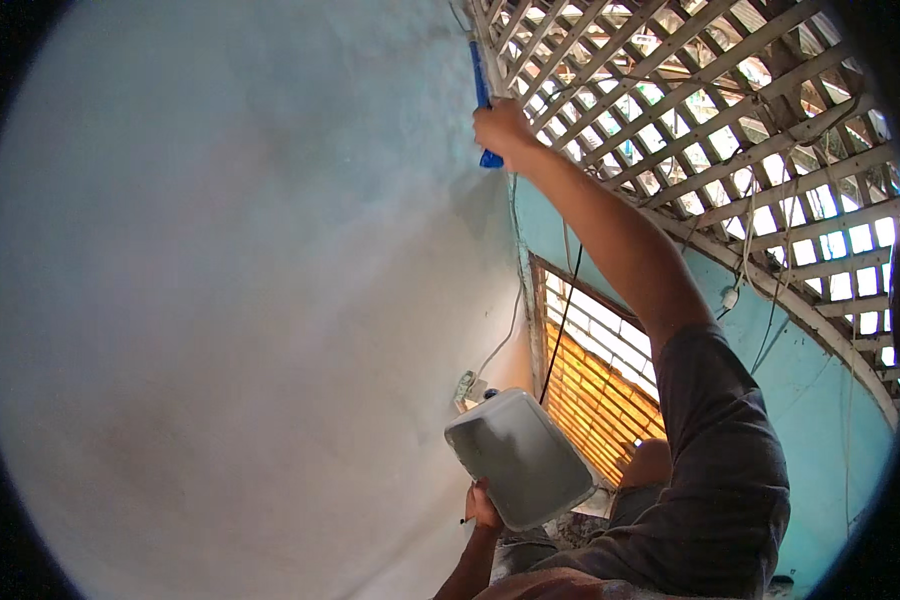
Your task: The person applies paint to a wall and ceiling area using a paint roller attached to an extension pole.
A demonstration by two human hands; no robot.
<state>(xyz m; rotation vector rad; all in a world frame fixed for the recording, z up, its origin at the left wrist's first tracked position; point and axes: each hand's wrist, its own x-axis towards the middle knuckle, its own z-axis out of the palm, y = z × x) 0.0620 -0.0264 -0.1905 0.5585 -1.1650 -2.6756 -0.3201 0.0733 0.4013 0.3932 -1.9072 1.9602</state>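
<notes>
My right hand (504, 131) is raised at the top centre, closed around a blue handle (481, 71) that points up along the wall's edge beside a lattice. What the handle's far end carries is hard to make out. Low in the view, my left hand (484, 506) grips the near edge of a grey plastic tray or container (521, 457), held tilted in front of my body. A large painted wall (270, 262), pale with bluish patches, fills the left side, close to both hands.
A wooden lattice (690, 97) spans the upper right. Below it are a barred window (600, 375), a turquoise wall (817, 390) and hanging cables (562, 322). A wall-mounted electrical fitting (466, 385) with a cord sits just beyond the tray.
</notes>
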